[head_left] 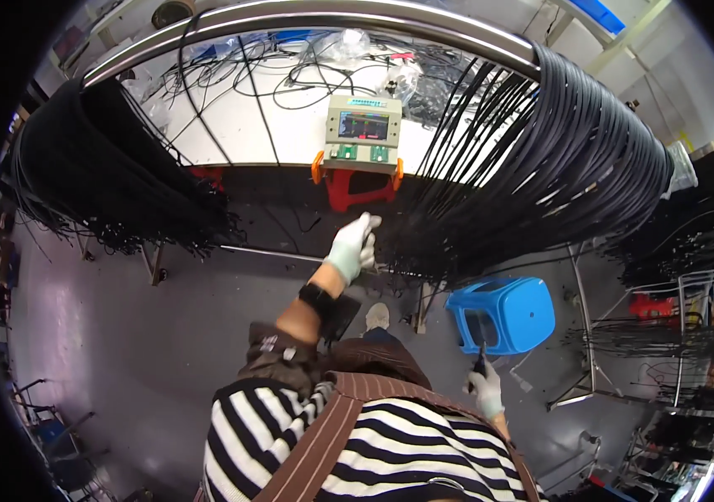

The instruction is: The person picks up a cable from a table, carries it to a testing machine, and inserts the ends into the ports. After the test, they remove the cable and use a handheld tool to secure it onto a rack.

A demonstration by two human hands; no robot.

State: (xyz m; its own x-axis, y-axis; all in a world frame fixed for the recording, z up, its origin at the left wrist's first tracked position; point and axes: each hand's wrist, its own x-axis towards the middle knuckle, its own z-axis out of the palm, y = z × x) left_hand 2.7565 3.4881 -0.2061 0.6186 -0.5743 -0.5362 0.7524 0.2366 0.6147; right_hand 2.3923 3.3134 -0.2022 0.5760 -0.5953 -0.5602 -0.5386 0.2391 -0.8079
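My left hand (352,249), in a white glove, reaches forward with its fingers curled closed, just left of the hanging cable ends. Something dark shows at its fingers, too small to make out. My right hand (485,391), also gloved in white, is lower at the right, below a blue stool. Its fingers are closed around a slim black object (480,363) that points upward; its kind is unclear. Ahead of my left hand stands a tester box (364,130) with a lit screen, green sockets and orange side knobs. A thick bundle of black cables (583,159) drapes over a metal rail (390,18).
Another black cable bundle (97,167) hangs at the left. Loose cables and plastic bags lie on the white table (290,138). A red stool (360,191) is under the tester, and the blue stool (529,315) stands at the right. Racks with more cables (692,217) line the far right.
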